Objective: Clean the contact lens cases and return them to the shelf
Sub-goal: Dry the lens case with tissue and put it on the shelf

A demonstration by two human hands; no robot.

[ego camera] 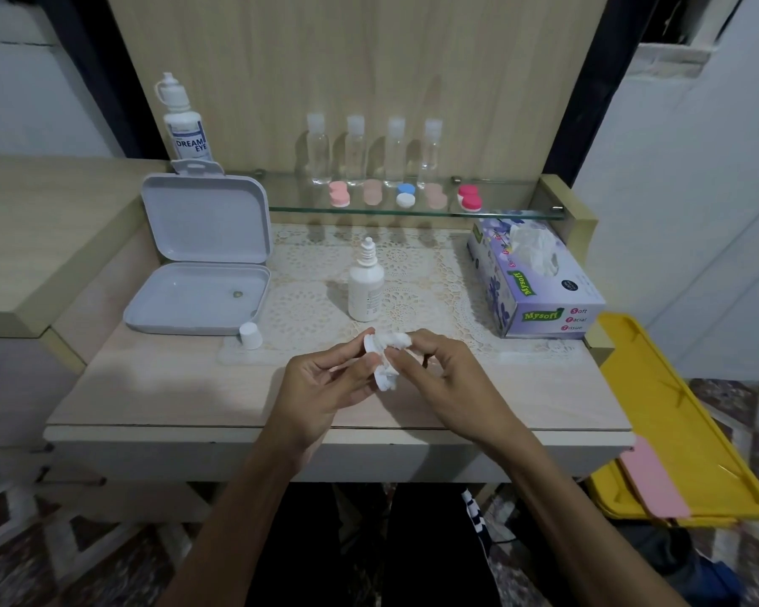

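Over the table (158,387) we hold our hands close together. Our left hand (321,383) curls its fingers around a white lens case (371,343). Our right hand (443,378) pinches a crumpled tissue (391,365) against it. More cases (406,194) sit on the glass shelf (500,212).

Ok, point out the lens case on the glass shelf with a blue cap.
The middle lens case of five on the glass shelf: one blue cap, one white. The others are pink, peach or red.
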